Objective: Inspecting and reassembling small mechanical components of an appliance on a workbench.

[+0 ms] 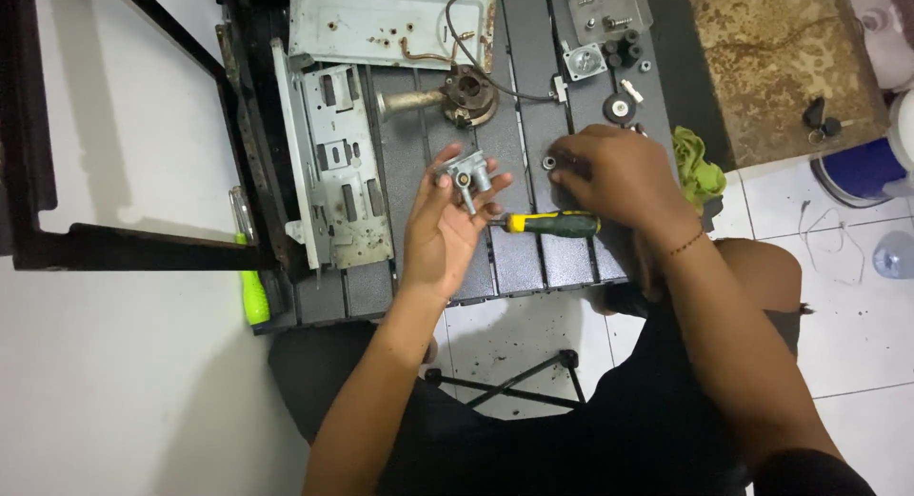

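Note:
My left hand (447, 225) holds a small grey metal valve part (464, 174) up over the dark slatted work table (533, 258), fingers curled around it. My right hand (614, 172) rests palm down on the table to the right, its fingertips at a small round washer (549, 162). Whether it grips the washer I cannot tell. A screwdriver with a yellow and dark green handle (557, 224) lies on the table between the two hands, its shaft hidden behind my left palm.
A perforated grey metal bracket (338, 163) lies at the table's left, a rusty white panel (381, 25) at the back. A round burner part with a tube (457, 96), small knobs and fittings (614, 53), a green cloth (698, 163) and a green-handled tool (253, 291) are nearby.

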